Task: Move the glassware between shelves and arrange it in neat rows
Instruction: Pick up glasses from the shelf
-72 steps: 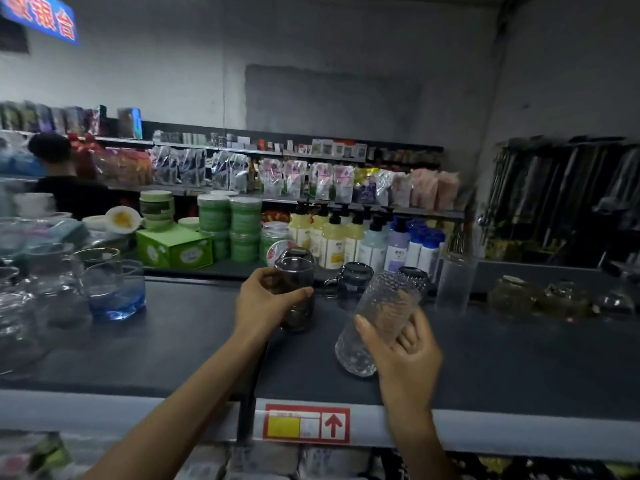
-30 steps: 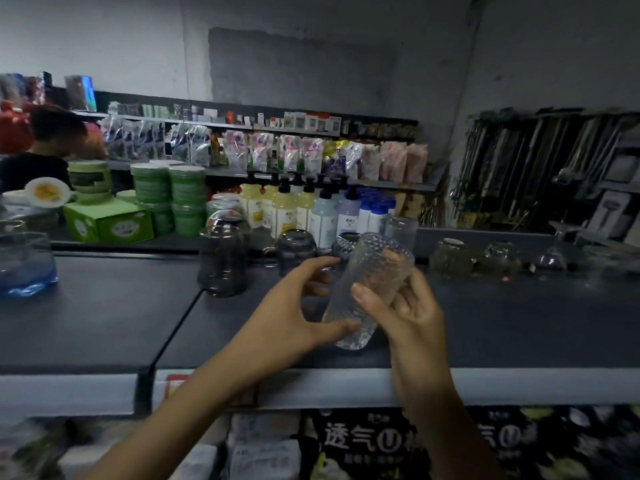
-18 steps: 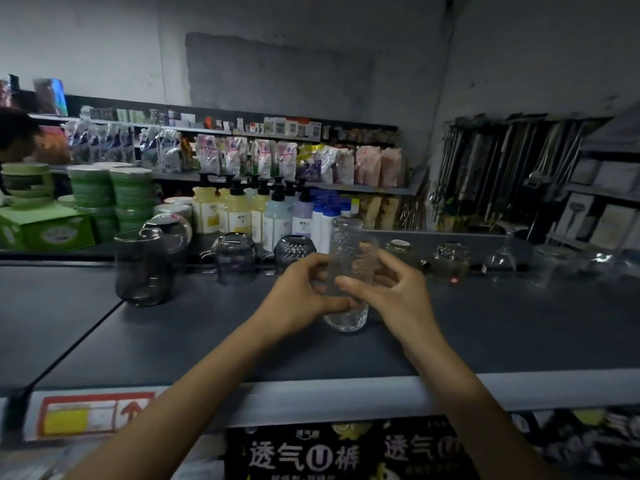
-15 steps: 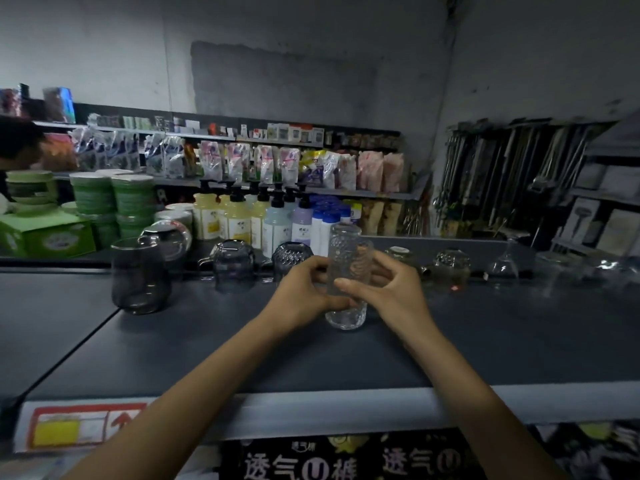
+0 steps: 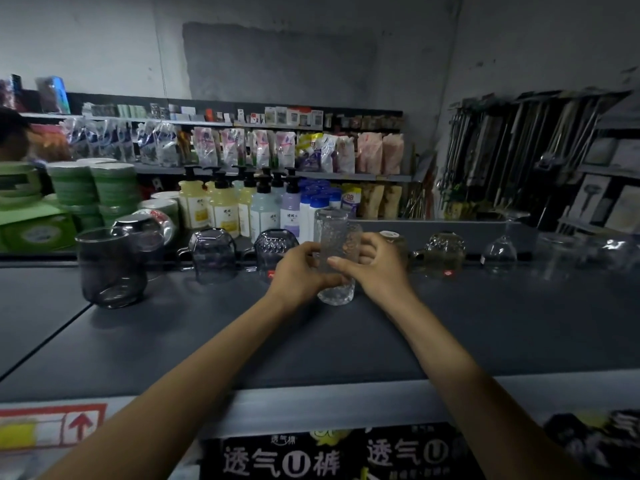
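1. We find the tall clear glass (image 5: 335,251), its wall dimpled all over, standing upright low on the dark shelf (image 5: 242,341); whether its foot touches cannot be confirmed.
2. The left hand (image 5: 299,271) and the right hand (image 5: 379,268) each wrap round its lower half, one per side, thumbs at the front.
3. Just behind runs a row of upturned glassware: a patterned mug (image 5: 275,245) and a smooth mug (image 5: 211,254) to its left, a round jar (image 5: 440,252) and a wine glass (image 5: 498,249) to its right.
4. A dark tumbler (image 5: 110,268) stands apart, forward of that row.
5. We judge the step to be setting the glass into line. The next move calls for easing it back beside the patterned mug and releasing without knocking a neighbour.
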Available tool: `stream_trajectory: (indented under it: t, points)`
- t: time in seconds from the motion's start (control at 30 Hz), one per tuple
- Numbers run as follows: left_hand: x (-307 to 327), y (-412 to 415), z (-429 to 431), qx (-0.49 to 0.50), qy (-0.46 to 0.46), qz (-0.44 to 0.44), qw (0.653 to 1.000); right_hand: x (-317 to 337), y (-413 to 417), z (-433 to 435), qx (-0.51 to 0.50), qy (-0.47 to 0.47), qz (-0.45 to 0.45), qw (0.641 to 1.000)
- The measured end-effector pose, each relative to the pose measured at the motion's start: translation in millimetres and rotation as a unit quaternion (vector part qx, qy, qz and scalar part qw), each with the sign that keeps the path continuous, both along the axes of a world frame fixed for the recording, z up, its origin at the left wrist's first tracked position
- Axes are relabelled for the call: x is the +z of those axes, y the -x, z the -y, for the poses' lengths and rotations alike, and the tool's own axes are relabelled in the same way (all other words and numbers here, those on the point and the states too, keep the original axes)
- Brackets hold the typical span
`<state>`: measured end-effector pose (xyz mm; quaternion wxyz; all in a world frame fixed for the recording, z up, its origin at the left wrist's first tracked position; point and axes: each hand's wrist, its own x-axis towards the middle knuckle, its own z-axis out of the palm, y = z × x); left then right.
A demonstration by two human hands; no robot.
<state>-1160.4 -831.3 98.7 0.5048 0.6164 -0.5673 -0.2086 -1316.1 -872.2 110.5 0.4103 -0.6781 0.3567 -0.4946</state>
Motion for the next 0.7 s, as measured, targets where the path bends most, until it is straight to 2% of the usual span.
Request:
stream_trajectory:
  t: [0.27, 0.37, 0.47, 0.57, 0.7]
  points:
    - [-0.8, 3.8, -8.7, 0.004, 0.002, 0.008, 1.0, 1.1, -0.2, -0.4, -0.013, 0.004, -0.039, 0.999]
    - [5.8, 2.4, -17.3, -0.006, -0.04, 0.103, 0.994, 8.3, 4.5, -11.8, -0.038, 0.001, -0.065, 0.997]
    - [17.1, -6.3, -45.3, 0.014, -0.064, 0.23, 0.971, 16.9, 19.5, -40.0, -0.126, 0.098, -0.116, 0.98]
    - [22.8, -16.2, -104.6, 0.04, 0.019, 0.325, 0.945, 14.9, 27.4, -90.5, -0.109, 0.162, -0.103, 0.975]
    - [7.2, -18.8, -209.9, 0.087, 0.128, 0.352, 0.923, -6.8, 18.6, -169.9, -0.034, 0.256, -0.058, 0.964]
